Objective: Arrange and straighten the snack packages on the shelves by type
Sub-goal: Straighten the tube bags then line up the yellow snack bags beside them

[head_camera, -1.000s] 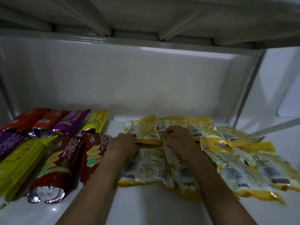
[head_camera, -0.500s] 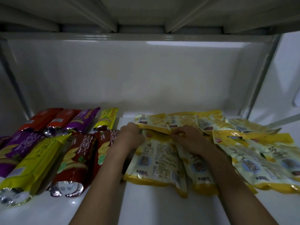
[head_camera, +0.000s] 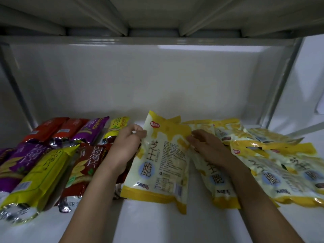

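White shelf holds all the snack packs. Left hand and right hand pinch the side edges of one yellow-white pack, tilted up at shelf centre. Right of it: overlapping pile of same yellow-white packs, count unclear. Left of it: three red tubes, two yellow tubes, at least two purple tubes.

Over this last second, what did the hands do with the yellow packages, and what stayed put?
The left hand and right hand pinched the front yellow package by its upper edges and tilted its top up off the shelf. Beside it, the other yellow packages and the red, purple and green tube packs lie unchanged.
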Action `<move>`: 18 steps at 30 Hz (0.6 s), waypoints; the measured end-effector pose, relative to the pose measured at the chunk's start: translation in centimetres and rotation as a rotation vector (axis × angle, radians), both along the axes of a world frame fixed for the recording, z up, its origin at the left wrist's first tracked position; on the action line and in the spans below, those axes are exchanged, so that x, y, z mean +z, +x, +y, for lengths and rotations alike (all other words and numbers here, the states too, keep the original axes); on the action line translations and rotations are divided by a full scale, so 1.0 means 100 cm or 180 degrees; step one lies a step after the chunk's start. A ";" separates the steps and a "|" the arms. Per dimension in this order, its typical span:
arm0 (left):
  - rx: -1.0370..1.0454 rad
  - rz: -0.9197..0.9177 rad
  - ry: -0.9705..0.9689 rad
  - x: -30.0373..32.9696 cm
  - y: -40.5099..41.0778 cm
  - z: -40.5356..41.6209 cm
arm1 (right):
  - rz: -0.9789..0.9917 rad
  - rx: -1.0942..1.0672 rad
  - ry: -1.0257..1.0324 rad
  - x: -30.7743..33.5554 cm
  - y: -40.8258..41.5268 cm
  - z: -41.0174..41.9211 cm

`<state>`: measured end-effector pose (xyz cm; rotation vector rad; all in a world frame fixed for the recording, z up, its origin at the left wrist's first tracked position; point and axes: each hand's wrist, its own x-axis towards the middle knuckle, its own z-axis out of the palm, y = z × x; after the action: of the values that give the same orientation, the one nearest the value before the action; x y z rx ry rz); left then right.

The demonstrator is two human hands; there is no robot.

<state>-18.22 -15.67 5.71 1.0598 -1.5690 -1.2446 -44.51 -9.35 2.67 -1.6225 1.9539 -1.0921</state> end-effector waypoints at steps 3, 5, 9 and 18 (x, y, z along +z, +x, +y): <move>0.0043 0.0492 0.0045 0.006 0.002 -0.001 | -0.0786 0.0386 -0.0263 0.010 0.008 0.002; 0.0049 0.0780 0.0012 0.014 0.000 -0.001 | -0.1464 0.0657 -0.0511 0.021 0.016 0.003; -0.0109 0.0957 -0.0159 0.036 -0.008 -0.004 | -0.1821 0.0513 -0.1135 0.052 0.026 -0.004; -0.0234 0.1154 -0.0507 0.084 -0.034 -0.023 | -0.2028 0.0610 -0.1336 0.130 0.042 -0.022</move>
<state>-21.61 -17.93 14.06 0.6384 -1.4073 -1.2569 -40.31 -11.59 15.67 -1.3629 1.1900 -1.7507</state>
